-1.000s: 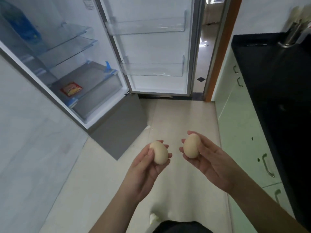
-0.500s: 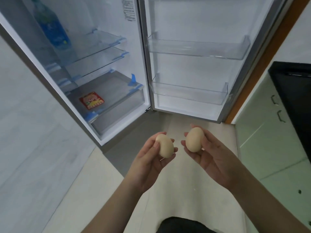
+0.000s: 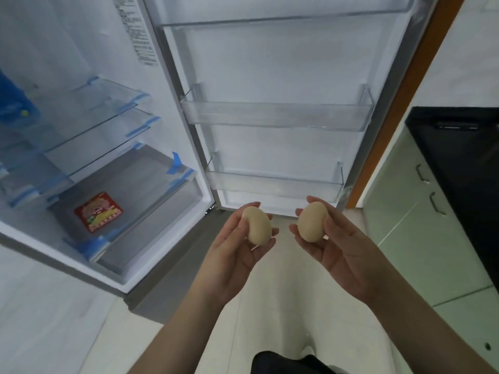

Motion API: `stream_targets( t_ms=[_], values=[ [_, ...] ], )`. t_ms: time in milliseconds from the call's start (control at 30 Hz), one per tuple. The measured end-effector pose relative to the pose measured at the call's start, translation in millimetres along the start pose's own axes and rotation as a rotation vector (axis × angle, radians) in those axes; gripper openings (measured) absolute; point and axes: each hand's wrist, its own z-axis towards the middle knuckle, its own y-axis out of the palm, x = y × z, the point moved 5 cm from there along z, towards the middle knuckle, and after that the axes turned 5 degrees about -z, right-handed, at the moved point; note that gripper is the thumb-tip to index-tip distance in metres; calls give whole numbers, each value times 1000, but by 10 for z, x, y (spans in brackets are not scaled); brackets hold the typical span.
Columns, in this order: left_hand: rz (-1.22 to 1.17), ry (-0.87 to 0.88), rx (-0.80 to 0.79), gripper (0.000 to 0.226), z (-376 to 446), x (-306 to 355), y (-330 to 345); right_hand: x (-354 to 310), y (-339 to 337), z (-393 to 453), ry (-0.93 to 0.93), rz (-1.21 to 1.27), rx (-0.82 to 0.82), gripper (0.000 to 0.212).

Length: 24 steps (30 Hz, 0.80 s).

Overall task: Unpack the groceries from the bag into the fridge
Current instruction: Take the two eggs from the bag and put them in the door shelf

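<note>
- Left hand (image 3: 237, 252) grasps one egg (image 3: 258, 225); right hand (image 3: 337, 249) grasps another egg (image 3: 312, 221).
- Open fridge (image 3: 172, 109) — red packet (image 3: 98, 211) on its lowest shelf, near the front edge.

A black worktop (image 3: 459, 163) tops pale green cabinets (image 3: 421, 238) with metal handles (image 3: 437, 203) at the right. An orange-brown door frame (image 3: 405, 103) stands beside them. Pale floor tiles (image 3: 270, 306) lie below.

The view tilts up and nears the fridge (image 3: 113, 163): its open door (image 3: 272, 76) now fills the upper frame. The 2 hands, each holding an egg, rise toward the lowest door shelf (image 3: 272, 184).
</note>
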Motion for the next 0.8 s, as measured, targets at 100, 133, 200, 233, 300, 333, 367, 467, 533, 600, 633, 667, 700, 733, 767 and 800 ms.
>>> stream_targets(
  t_ms=[100,133,200,233,300,333,367,467,533,600,633,667,700,733,767,800],
  values=[
    [38,10,22,29,379,24,171,-298,-109,258,-11,15,-9,56],
    [48,17,31,30,497,35,233,-406,-134,338,-24,19,-23,64],
    [47,31,48,31,720,57,332,-603,-199,499,-45,12,-39,69],
    [43,39,53,30,816,67,360,-687,-235,572,-53,3,-39,69],
    [44,56,41,29,984,94,411,-832,-293,703,-68,1,-38,69],
    [51,64,24,31,1052,114,435,-893,-316,765,-72,1,-39,69],
    [60,70,5,38,1119,131,451,-951,-332,820,-75,-1,-39,69],
    [81,79,-46,51,1297,213,502,-1111,-366,944,-83,-41,-22,71],
    [100,103,-74,51,1428,296,557,-1214,-380,994,-100,-80,-12,74],
    [132,130,-118,49,1551,400,644,-1306,-370,1023,-116,-137,7,78],
    [155,142,-144,47,1611,456,689,-1351,-358,1034,-125,-186,20,78],
    [184,155,-169,45,1658,516,739,-1398,-339,1042,-140,-244,32,77],
    [221,168,-193,44,1702,580,784,-1448,-312,1046,-161,-300,39,74],
    [266,184,-218,43,1748,646,821,-1504,-281,1053,-188,-347,42,71],
    [316,206,-235,42,1786,715,854,-1568,-245,1050,-220,-383,39,68],
    [371,231,-245,39,1827,797,871,-1633,-203,1052,-260,-418,34,65]
  ],
)
